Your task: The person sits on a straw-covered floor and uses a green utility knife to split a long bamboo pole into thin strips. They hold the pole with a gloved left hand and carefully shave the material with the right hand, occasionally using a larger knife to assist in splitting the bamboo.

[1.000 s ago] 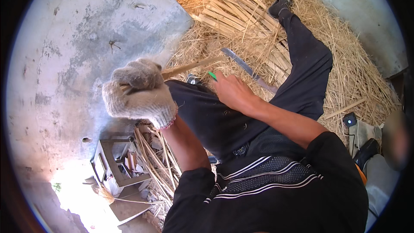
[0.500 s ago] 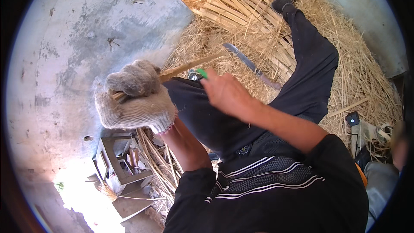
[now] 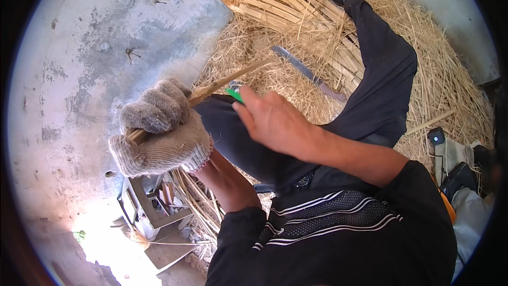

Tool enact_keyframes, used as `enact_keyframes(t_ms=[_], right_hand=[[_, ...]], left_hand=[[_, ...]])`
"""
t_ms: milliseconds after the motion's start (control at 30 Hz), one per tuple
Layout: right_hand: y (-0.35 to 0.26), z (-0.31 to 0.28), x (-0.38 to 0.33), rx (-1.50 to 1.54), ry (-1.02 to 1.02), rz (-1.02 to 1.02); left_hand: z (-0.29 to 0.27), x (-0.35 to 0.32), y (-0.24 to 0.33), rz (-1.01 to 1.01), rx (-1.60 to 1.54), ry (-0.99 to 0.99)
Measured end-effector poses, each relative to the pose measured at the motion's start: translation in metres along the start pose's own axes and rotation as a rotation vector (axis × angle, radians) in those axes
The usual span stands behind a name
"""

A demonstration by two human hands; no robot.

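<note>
My left hand [image 3: 161, 130], in a grey knitted glove, is closed around a split strip of wood or bamboo [image 3: 225, 79]. The strip slants up and to the right out of the fist, its far end tapering thin. Close beside the strip is my bare right hand [image 3: 278, 122], fingers wrapped round a small green tool [image 3: 234, 95]. Only the tool's green end shows; the rest is hidden in the grip, so its kind is unclear. Beyond both hands, a long-bladed machete [image 3: 304, 66] with a wooden handle lies on the straw.
Pale shavings [image 3: 428, 53] cover the floor. A pile of split strips [image 3: 275, 8] lies at the far side near my outstretched leg [image 3: 386, 63]. A worn wall [image 3: 79, 63] stands left, with a metal-framed stool [image 3: 143, 201] below it. Another person's leg [image 3: 476, 228] is at right.
My gloved left hand and the strip have shifted slightly left and down. The right hand with the green tool has also moved a little left and down along the strip.
</note>
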State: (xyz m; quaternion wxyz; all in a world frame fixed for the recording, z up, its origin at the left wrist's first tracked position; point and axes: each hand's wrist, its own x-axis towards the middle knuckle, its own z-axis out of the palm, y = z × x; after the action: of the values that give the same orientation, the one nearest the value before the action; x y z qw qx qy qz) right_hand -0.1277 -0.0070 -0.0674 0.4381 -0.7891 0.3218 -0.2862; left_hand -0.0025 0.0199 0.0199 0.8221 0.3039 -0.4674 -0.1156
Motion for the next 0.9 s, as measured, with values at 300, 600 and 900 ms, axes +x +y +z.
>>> enact_keyframes(t_ms=[300, 600, 900], right_hand=[[0.004, 0.001, 0.001, 0.021, 0.074, -0.088], [0.038, 0.04, 0.021, -0.194, 0.043, -0.003], [0.047, -0.012, 0.008, -0.024, -0.01, 0.126]], left_hand=[[0.002, -0.004, 0.001, -0.015, -0.011, -0.071], [-0.001, 0.005, 0.001, -0.02, -0.048, 0.016], [-0.002, 0.004, 0.003, -0.016, -0.037, 0.091]])
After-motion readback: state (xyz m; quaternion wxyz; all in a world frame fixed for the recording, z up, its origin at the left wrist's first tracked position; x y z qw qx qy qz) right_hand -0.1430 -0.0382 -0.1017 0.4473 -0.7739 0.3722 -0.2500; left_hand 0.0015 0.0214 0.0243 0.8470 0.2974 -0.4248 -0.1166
